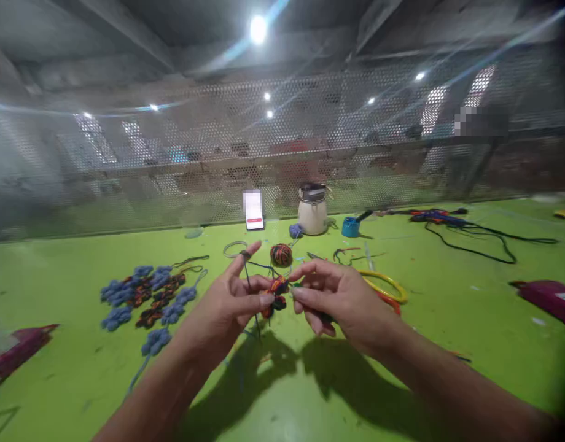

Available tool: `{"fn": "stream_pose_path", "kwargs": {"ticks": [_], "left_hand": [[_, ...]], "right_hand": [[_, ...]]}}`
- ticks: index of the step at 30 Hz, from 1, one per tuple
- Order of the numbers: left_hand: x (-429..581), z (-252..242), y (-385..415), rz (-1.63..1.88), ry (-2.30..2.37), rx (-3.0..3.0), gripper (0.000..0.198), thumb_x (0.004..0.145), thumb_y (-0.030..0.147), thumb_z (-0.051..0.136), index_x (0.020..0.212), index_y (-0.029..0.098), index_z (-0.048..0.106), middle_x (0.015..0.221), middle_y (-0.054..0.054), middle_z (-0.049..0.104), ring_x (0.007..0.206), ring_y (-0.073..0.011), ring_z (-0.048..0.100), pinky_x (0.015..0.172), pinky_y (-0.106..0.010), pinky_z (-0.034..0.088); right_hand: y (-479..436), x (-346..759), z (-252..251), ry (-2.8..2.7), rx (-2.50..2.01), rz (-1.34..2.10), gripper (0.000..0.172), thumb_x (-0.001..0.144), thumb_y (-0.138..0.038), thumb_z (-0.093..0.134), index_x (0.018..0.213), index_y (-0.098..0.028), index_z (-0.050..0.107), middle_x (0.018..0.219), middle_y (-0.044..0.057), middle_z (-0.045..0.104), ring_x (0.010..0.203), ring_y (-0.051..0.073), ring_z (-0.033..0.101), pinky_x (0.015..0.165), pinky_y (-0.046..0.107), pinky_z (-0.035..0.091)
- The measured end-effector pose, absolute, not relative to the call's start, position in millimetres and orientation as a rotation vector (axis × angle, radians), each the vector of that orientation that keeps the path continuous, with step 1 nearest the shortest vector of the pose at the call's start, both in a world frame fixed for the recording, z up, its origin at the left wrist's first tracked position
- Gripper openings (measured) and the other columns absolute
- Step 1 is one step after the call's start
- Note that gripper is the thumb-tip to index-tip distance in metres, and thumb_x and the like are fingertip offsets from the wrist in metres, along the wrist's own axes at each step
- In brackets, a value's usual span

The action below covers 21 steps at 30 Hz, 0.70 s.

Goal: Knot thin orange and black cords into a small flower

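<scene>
My left hand (239, 294) pinches a small crocheted piece (279, 285) of dark, red and orange yarn between thumb and fingers. Dark yarn is looped around its raised index finger and hangs down past the palm. From the right, my right hand (333, 293) is closed on a thin crochet hook (295, 284); a bit of green shows at its fingertips, while most of the hook is hidden. The hook's end meets the piece. Just behind the hands lies a ball of matching multicoloured yarn (281, 255).
Crocheted blue and dark-orange flowers (160, 301) lie at left. Behind stand a phone (253, 212), a lidded jar (312, 215) and a blue container (350, 227). A yellow ring (393, 288), dark cords (467, 227) and a maroon packet (547, 301) are at right. A perforated screen (209, 178) edges the green table.
</scene>
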State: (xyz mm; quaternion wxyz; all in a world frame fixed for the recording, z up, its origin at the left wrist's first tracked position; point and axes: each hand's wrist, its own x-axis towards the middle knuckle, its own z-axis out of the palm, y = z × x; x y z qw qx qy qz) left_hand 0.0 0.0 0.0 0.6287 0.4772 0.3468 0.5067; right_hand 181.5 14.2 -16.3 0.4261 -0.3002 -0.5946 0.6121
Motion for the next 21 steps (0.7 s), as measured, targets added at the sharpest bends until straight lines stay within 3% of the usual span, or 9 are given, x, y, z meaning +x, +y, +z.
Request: {"fn": "stream_pose_path", "kwargs": {"ticks": [21], "left_hand": [[-0.6,-0.2,-2.5,1.172,0.797,1.079,0.097,0.066,0.001,0.070,0.143,0.020,0.015,0.079,-0.004,0.064,0.069,-0.0129,0.057,0.060,-0.023,0.041]], "right_hand": [[14.7,177.9,-16.9,-1.437,-0.726,1.545,0.018,0.077,-0.024,0.065,0.089,-0.017,0.054,0.061,-0.002,0.060,0.036,0.005,0.049,0.032,0.014,0.031]]}}
